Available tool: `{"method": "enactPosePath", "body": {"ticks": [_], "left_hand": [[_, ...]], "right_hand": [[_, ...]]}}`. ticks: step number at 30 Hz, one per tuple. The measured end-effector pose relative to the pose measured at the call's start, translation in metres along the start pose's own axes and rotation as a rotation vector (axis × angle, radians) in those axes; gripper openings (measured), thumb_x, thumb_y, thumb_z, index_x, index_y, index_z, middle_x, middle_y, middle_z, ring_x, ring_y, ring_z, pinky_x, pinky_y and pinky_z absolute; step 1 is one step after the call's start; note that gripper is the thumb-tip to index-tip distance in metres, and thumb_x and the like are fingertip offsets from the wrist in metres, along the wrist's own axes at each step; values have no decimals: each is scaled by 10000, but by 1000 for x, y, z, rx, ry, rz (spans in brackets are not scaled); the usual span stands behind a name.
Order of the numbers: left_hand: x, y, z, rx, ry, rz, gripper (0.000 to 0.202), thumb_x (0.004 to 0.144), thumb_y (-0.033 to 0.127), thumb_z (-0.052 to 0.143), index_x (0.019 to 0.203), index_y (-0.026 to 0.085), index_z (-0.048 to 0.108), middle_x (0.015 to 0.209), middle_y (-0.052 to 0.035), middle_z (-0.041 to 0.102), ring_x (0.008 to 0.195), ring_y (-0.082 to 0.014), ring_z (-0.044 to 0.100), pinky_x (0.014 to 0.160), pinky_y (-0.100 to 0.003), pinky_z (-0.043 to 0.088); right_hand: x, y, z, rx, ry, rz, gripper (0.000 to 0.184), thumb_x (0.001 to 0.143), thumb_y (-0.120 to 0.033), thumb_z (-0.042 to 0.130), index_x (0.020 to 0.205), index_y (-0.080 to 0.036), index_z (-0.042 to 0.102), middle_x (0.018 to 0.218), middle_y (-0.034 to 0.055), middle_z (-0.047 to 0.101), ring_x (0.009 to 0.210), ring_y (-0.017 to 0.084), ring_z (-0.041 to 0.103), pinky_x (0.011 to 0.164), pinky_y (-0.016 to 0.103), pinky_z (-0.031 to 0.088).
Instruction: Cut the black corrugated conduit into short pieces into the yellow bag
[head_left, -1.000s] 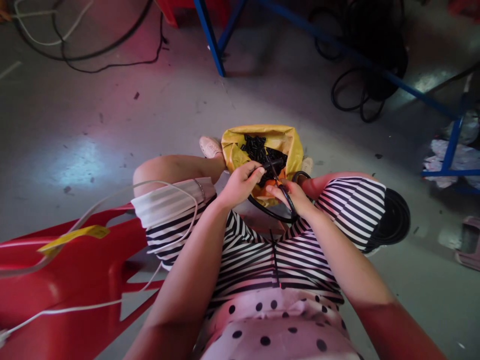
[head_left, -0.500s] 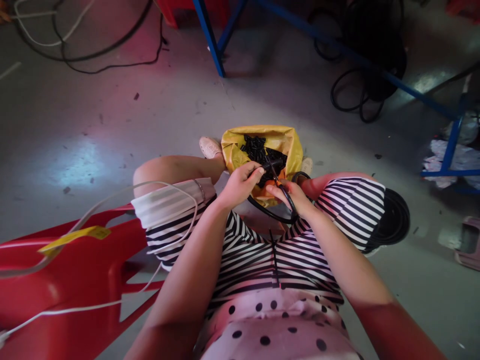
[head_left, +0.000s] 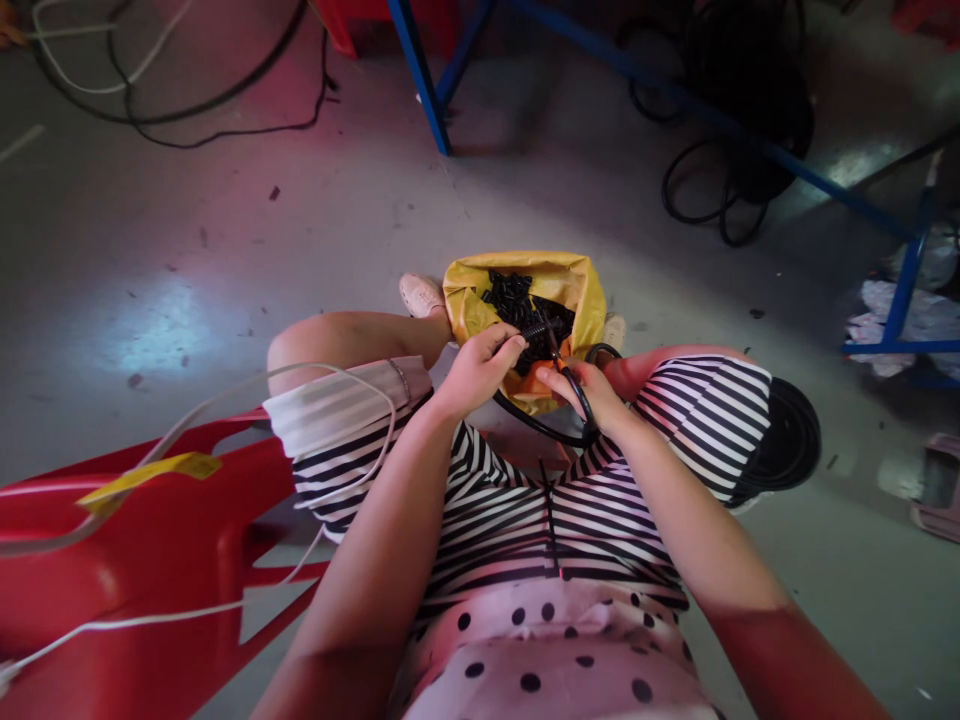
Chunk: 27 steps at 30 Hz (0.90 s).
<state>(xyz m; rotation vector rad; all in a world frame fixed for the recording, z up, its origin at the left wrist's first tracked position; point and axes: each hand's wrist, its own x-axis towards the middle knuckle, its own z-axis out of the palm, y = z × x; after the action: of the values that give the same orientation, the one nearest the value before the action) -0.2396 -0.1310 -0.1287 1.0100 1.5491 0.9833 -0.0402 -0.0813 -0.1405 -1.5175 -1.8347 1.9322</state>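
Observation:
My left hand (head_left: 484, 368) pinches a black ribbed tube (head_left: 534, 332), its end pointing right over a yellow bag (head_left: 517, 262). In my right hand (head_left: 592, 393) is a pair of scissors (head_left: 568, 374) with black and orange handles. Their blades stand close to the tube's end, partly lost against the dark contents, so I cannot tell if they touch it. Many short black pieces (head_left: 510, 290) fill the open bag between my feet. A black length of tube (head_left: 532, 427) curves below both hands.
A red plastic stool (head_left: 112, 600) with a white cord (head_left: 150, 622) stands at left. Coiled black tubing (head_left: 787, 440) lies by my right knee. Ahead are a blue metal frame (head_left: 420, 75), black cables (head_left: 225, 135) on the floor and a dark heap of cable (head_left: 750, 120).
The scissors have shifted slightly right, and their blades look closer together. Less of the ribbed tube sticks out past my left fingers. My left hand stays almost in place.

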Motion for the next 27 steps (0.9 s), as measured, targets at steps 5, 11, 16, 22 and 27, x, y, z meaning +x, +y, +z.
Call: {"method": "enactPosePath", "body": {"ticks": [5, 11, 16, 22, 27], "left_hand": [[1, -5, 2, -35, -4, 5, 345, 995, 467, 540, 777, 203, 499, 679, 24, 485, 634, -122, 459, 638, -263, 389], [2, -13, 5, -91, 16, 23, 330, 1006, 529, 566, 998, 199, 562, 757, 22, 541, 606, -111, 487, 599, -251, 410], [2, -17, 4, -80, 47, 54, 331, 998, 520, 590, 958, 192, 573, 759, 6, 565, 646, -121, 518, 609, -242, 425], [3, -17, 4, -80, 76, 65, 342, 976, 529, 625, 925, 193, 586, 749, -2, 582, 661, -131, 539, 617, -247, 439], [3, -14, 5, -79, 47, 72, 340, 977, 525, 635, 914, 193, 597, 748, 0, 583, 662, -131, 548, 630, -250, 450]], "right_hand": [[1, 1, 3, -130, 69, -5, 552, 838, -749, 677, 745, -230, 514, 654, -20, 539, 643, 163, 491, 601, 276, 354], [0, -5, 3, -192, 90, -47, 627, 816, -822, 638, 675, -234, 472, 619, -3, 529, 627, 166, 484, 600, 289, 342], [-1, -7, 3, -220, 90, -37, 646, 775, -843, 655, 668, -231, 480, 611, -7, 520, 606, 156, 469, 591, 288, 333], [-4, -8, 4, -209, 74, -23, 586, 784, -773, 692, 700, -225, 501, 646, -19, 547, 632, 150, 492, 612, 277, 344], [-5, -9, 4, -171, 50, -19, 569, 802, -743, 694, 706, -228, 470, 666, -25, 548, 655, 149, 506, 632, 272, 351]]}}
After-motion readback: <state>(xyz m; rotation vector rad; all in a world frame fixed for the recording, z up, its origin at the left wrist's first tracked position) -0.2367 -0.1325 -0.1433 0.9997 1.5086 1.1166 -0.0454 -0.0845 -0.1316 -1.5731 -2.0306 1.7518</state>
